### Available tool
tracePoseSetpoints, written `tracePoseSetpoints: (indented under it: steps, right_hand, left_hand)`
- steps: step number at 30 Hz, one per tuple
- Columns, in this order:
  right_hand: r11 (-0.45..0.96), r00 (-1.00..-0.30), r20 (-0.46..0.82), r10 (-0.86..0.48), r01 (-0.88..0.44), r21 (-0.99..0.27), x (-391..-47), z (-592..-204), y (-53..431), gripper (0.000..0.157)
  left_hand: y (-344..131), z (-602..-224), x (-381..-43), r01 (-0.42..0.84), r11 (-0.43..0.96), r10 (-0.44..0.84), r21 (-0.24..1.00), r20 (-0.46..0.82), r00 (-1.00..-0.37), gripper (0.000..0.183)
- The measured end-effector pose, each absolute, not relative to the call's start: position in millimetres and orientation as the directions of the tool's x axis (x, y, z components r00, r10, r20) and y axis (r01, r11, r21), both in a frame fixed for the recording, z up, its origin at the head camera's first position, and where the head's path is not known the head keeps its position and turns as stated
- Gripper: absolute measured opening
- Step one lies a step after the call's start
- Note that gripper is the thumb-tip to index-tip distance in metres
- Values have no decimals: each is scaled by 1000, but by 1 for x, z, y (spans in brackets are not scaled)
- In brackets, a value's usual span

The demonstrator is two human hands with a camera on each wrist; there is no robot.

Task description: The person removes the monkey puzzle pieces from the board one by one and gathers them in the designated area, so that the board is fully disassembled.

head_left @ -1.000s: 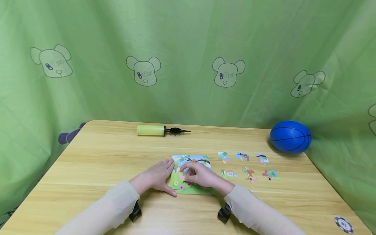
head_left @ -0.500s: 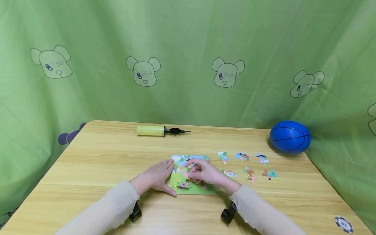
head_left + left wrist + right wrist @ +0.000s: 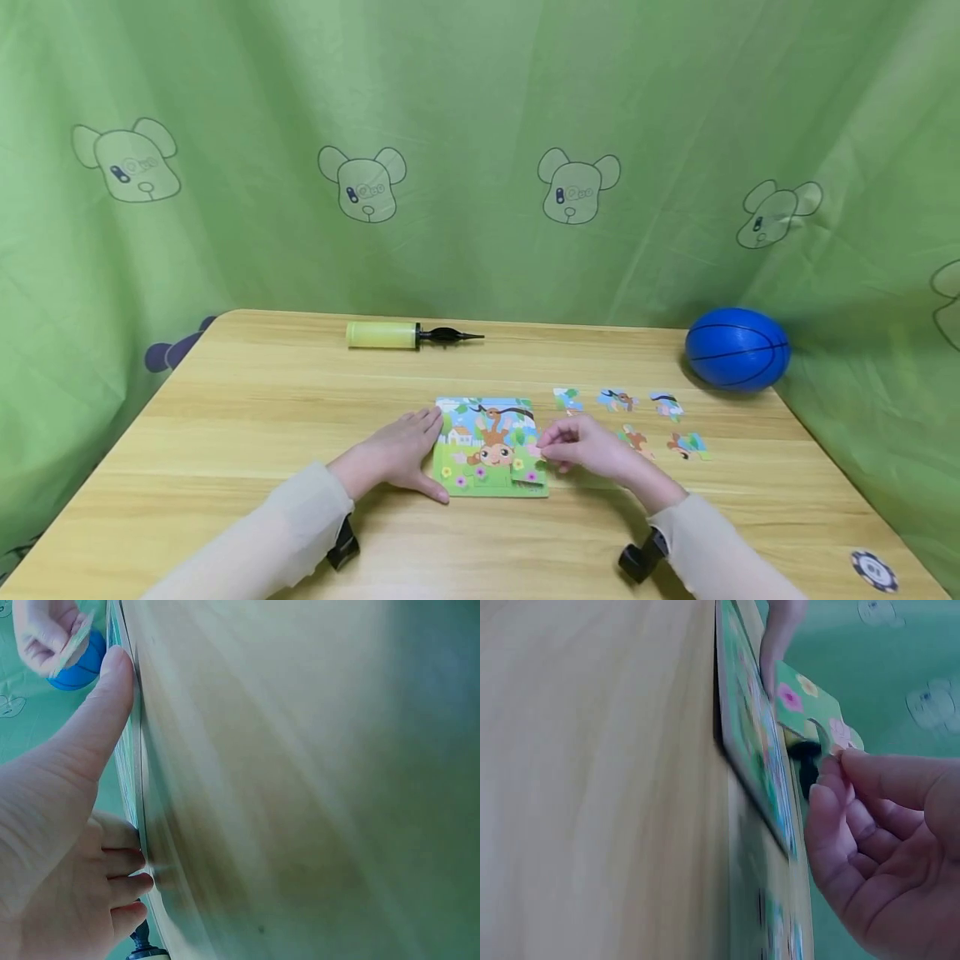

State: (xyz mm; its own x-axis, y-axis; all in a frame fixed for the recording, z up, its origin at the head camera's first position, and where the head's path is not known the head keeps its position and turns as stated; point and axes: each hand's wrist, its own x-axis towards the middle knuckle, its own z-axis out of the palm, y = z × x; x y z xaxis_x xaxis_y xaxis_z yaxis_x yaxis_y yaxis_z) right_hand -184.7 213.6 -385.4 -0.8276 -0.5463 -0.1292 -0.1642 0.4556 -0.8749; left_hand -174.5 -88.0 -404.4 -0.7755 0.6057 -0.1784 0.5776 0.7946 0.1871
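Note:
A jigsaw puzzle board (image 3: 457,491) with a hanging monkey picture lies flat on the table. My left hand (image 3: 393,454) rests along its left edge, fingers and thumb extended; the left wrist view shows the thumb (image 3: 101,712) and fingertips against the board's side. With thumb and fingertips, my right hand (image 3: 588,450) pinches a green puzzle piece with flowers (image 3: 808,697). That piece is raised and tilted over the board's lower right part in the head view. Several loose pieces (image 3: 666,405) lie in two rows right of the board, one mostly hidden behind my right hand.
A yellow hand pump (image 3: 382,335) with a black nozzle lies near the table's back edge. At the back right sits a blue ball (image 3: 738,350), and a poker chip (image 3: 873,571) lies at the front right. A green curtain (image 3: 465,250) hangs behind the table.
My right hand has lifted the flower piece from the board's lower left and carried it rightward, uncovering the monkey's face. My left hand stays at the board's edge.

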Motion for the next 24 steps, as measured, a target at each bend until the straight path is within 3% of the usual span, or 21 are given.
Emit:
tracePoseSetpoints:
  steps: [12, 24]
  right_hand:
    - [494, -774, -229, -590, -121, -861, -179, -395, 277, 14]
    - [536, -732, -278, -622, -138, -833, -176, -401, 288, 13]
  left_hand:
    - [-88, -404, -174, 570, 798, 600, 195, -186, -778, 115]
    - [-88, -405, -174, 574, 796, 603, 192, -178, -778, 115]
